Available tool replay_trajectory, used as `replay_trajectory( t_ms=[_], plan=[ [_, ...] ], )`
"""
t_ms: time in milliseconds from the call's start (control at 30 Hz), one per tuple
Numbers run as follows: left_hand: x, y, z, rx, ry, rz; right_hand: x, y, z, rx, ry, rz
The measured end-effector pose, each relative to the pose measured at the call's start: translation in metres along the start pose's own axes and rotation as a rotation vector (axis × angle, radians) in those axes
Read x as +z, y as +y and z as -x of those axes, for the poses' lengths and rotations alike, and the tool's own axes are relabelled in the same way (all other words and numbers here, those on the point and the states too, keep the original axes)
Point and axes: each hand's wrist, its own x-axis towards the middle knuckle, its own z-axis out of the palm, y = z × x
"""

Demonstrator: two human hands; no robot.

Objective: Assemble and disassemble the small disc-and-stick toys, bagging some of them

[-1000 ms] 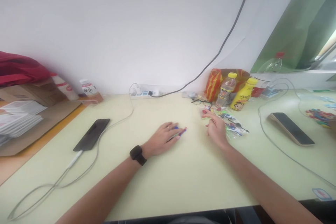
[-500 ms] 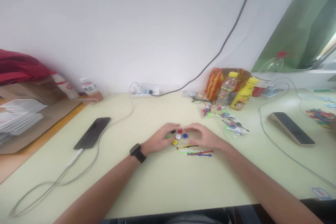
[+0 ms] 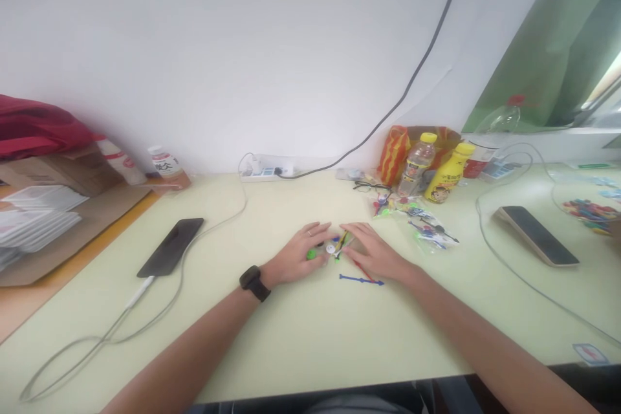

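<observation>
While left hand [image 3: 298, 255] curls open around round pieces [image 3: 330, 249] mid-frame, right hand [image 3: 376, 252] cups thin arrows [image 3: 341, 242], grip unclear; gathering looks partial, blue arrow [image 3: 359, 280] lying loose on worktop [image 3: 272, 349] just below.

a white disc [image 3: 330, 249] and green disc [image 3: 311, 254] lie near a blue arrow [image 3: 358, 279].
</observation>
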Motion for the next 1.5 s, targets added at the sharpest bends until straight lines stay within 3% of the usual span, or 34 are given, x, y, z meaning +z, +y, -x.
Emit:
replay_trajectory(
  t_ms=[67,233,667,767,933,1167,1300,1400,1500],
  plan=[
    [0.001,-0.001,0.0,0.026,0.0,-0.027,-0.005,0.0,0.001,-0.021,0.008,-0.009],
    [0.013,-0.009,-0.002,-0.082,0.096,-0.118,-0.014,-0.001,0.0,-0.039,-0.054,-0.053],
    [0.009,-0.001,0.002,-0.022,0.024,-0.112,-0.016,0.002,-0.004,0.033,-0.053,-0.126],
    [0.009,-0.002,0.001,-0.03,0.037,-0.109,-0.019,0.01,-0.006,0.081,0.004,-0.153],
    [0.007,0.001,0.001,-0.029,-0.027,-0.119,-0.022,0.025,-0.003,0.172,0.157,0.068],
    [0.01,-0.001,0.002,-0.047,0.017,-0.139,-0.019,0.02,0.0,0.107,0.026,0.138],
    [0.012,-0.004,0.002,-0.064,0.027,-0.155,-0.02,0.016,0.0,0.102,0.057,0.124],
    [0.014,-0.006,0.002,-0.099,0.015,-0.189,-0.023,0.013,-0.001,0.091,0.061,0.063],
    [0.015,-0.01,0.002,-0.176,0.02,-0.235,-0.026,0.009,-0.002,0.052,-0.024,-0.03]
  ],
)
